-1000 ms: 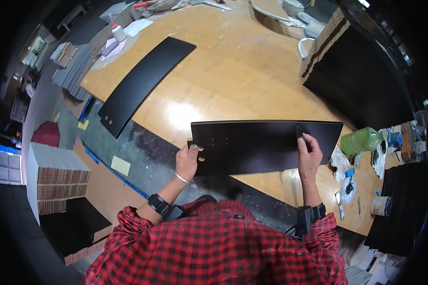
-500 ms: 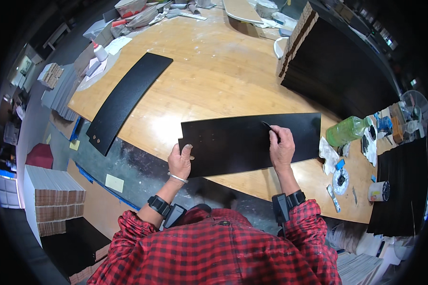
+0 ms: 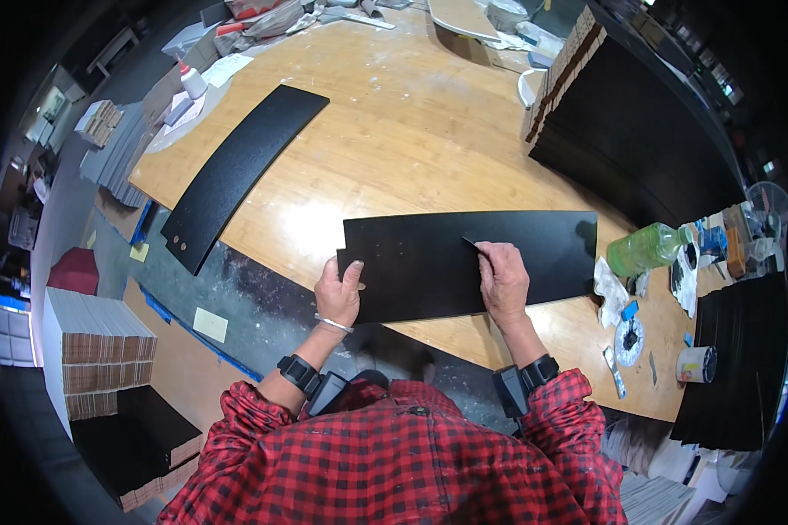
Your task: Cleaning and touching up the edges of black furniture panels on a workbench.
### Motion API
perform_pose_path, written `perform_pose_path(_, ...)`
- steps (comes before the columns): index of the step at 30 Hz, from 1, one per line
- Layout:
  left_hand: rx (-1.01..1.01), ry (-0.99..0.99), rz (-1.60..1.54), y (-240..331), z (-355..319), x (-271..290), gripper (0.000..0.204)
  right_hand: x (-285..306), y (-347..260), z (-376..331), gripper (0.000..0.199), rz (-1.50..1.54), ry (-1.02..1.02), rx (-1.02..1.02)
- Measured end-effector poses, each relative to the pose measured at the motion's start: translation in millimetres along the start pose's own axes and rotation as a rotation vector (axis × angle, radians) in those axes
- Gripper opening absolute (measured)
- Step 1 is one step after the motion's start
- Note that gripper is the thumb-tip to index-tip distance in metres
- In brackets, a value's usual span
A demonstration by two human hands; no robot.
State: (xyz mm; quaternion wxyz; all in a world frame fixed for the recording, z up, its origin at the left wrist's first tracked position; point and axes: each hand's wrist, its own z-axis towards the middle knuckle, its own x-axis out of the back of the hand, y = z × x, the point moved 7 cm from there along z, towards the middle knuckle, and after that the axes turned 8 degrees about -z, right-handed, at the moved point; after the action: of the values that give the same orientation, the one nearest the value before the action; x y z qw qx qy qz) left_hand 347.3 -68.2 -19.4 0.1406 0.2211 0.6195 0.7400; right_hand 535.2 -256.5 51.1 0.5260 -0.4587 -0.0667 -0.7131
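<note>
Big tan wood table (image 3: 394, 131), shiny, white specks on top. On left, 1 long black board (image 3: 245, 166) with 2 round spots, near end poking past table edge. Far left corner: white squeeze bottle (image 3: 193, 83), red tip. Far right: tall pile of black boards (image 3: 639, 131). Right side, close together: green see-through bottle (image 3: 641, 251), crumpled white rag (image 3: 608, 295), small blue block (image 3: 629, 311), white round dish (image 3: 619, 344) with black goo, scraper (image 3: 615, 372), white tub (image 3: 693, 366).

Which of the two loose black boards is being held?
The nearer board, its left end gripped by the left hand; the farther board lies untouched, up and to the left.
</note>
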Motion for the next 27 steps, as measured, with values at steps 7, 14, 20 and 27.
perform_pose_path(7, 0.042, -0.001, -0.013, 1, -2, -1, 0.039, -18, -36, 9, 0.016, 0.013, 0.048, 0.105)
perform_pose_path(14, 0.031, 0.009, -0.058, 1, -4, -1, 0.038, -51, -101, 35, 0.021, 0.086, -0.096, 0.237)
perform_pose_path(20, 0.024, -0.010, -0.021, 4, -4, -2, 0.031, -60, -113, 33, 0.021, 0.116, -0.121, 0.301)
perform_pose_path(27, 0.023, -0.012, -0.006, 0, -2, -2, 0.029, -67, -111, 36, 0.019, 0.133, -0.212, 0.281)
